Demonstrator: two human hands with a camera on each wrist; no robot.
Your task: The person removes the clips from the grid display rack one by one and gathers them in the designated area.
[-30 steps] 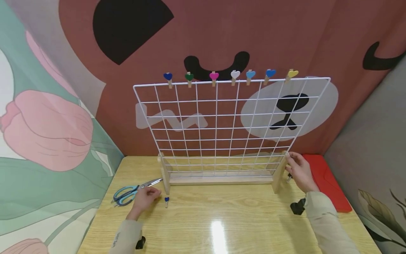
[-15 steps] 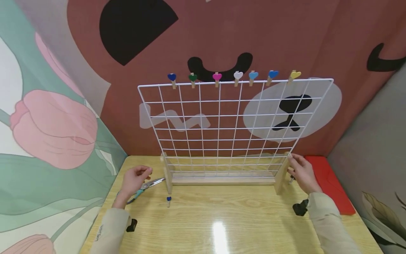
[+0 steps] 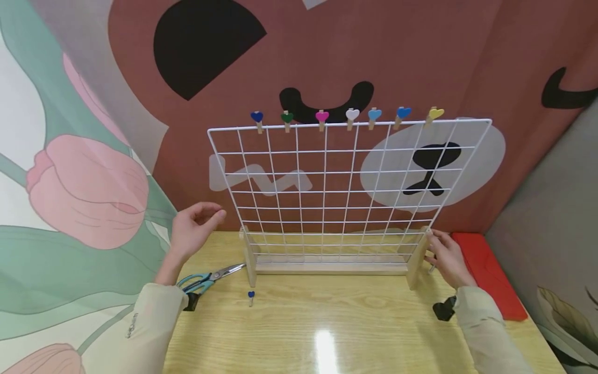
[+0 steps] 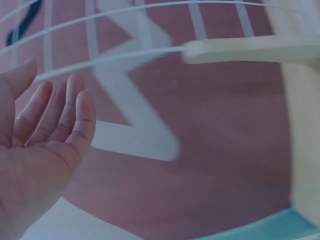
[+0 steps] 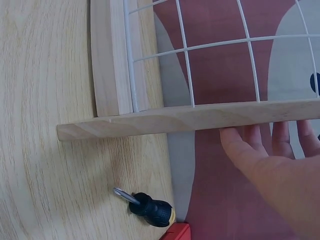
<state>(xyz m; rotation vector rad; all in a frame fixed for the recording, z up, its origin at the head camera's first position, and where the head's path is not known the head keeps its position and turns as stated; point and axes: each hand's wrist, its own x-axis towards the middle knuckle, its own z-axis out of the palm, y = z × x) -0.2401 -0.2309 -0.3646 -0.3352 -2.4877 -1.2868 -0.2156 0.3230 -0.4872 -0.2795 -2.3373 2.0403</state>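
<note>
A white wire grid panel (image 3: 325, 171) stands upright on a wooden base, with several heart clothespins along its top bar, such as the pink one (image 3: 322, 117). My left hand (image 3: 192, 228) is raised beside the grid's lower left edge; in the left wrist view its fingers are loosely bent with nothing in them. At the base's right upright (image 5: 190, 118), my right hand (image 3: 449, 259) rests its fingertips on the outer face. Scissors with blue handles (image 3: 205, 280) lie left of the base. A small dark-blue heart clothespin (image 3: 251, 297) lies on the table in front.
A short screwdriver with a black handle (image 5: 152, 210) lies on the table beside the right upright. Further right is a flat red item (image 3: 490, 280). Printed cloth (image 3: 327, 47) hangs close behind the grid and at both sides of the table (image 3: 280, 332).
My left hand has lifted from near the scissors and the loose clothespin, up and away beside the grid. The right hand stays at the right upright. The head view shifts slightly.
</note>
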